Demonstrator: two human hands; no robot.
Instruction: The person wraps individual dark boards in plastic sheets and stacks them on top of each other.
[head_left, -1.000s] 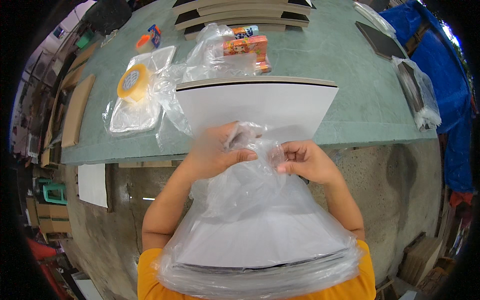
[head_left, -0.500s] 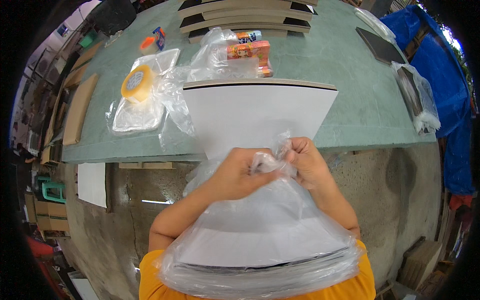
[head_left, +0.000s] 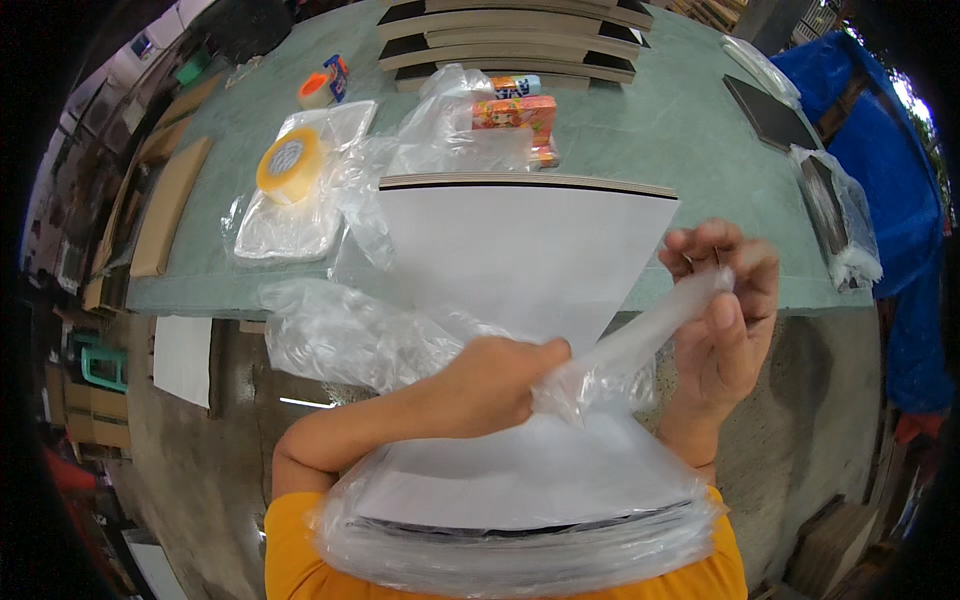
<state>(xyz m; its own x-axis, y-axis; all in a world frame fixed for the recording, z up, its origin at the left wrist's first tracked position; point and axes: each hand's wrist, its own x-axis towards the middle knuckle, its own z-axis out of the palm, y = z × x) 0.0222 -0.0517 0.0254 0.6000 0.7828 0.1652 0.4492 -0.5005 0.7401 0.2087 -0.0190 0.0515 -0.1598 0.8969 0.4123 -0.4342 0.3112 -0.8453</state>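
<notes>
My left hand (head_left: 500,385) is closed on bunched clear plastic film (head_left: 610,380) at the middle of my lap. To the right, my right hand (head_left: 728,310) is raised and pinches the film's stretched end between thumb and fingers. A white-faced stack of boards (head_left: 530,240) leans upright beyond my hands, its far edge over the tabletop. Against my body lies a pile of white boards wrapped in clear plastic (head_left: 520,490). More loose plastic (head_left: 350,335) billows left of my left hand. What the left fingers grip inside the film is hidden.
The green table (head_left: 680,150) carries a roll of clear tape (head_left: 290,165) on folded plastic bags (head_left: 285,230), a red patterned box (head_left: 520,115), an orange tape roll (head_left: 315,92) and stacked boards (head_left: 510,45). Bagged boards (head_left: 832,215) lie at the right edge beside a blue tarp (head_left: 850,180).
My right hand has moved up and right, away from the left, stretching the film between them. My left hand has shifted slightly lower. Loose plastic now spreads out at the left.
</notes>
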